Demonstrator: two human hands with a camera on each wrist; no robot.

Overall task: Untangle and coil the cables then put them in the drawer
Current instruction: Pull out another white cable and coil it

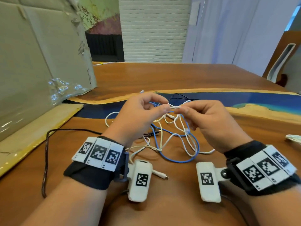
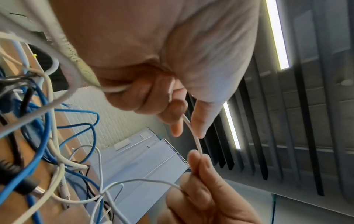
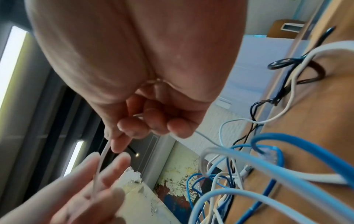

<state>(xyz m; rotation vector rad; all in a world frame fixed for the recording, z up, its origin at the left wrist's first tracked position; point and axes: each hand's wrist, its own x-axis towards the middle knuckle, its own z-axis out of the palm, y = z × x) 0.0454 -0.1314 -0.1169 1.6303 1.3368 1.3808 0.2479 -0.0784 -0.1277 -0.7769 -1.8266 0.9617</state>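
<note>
A tangle of white cables and a blue cable lies on the wooden table and hangs up into my hands. My left hand pinches a thin white cable between thumb and forefinger above the table. My right hand pinches the same white cable a short way along, facing the left. A white plug end lies by my left wrist. A black cable runs along the left side. No drawer is in view.
A large cardboard sheet leans at the left, its base on the table. A blue resin strip crosses the table behind my hands. Another white cable bundle sits at the right edge. A chair stands at far right.
</note>
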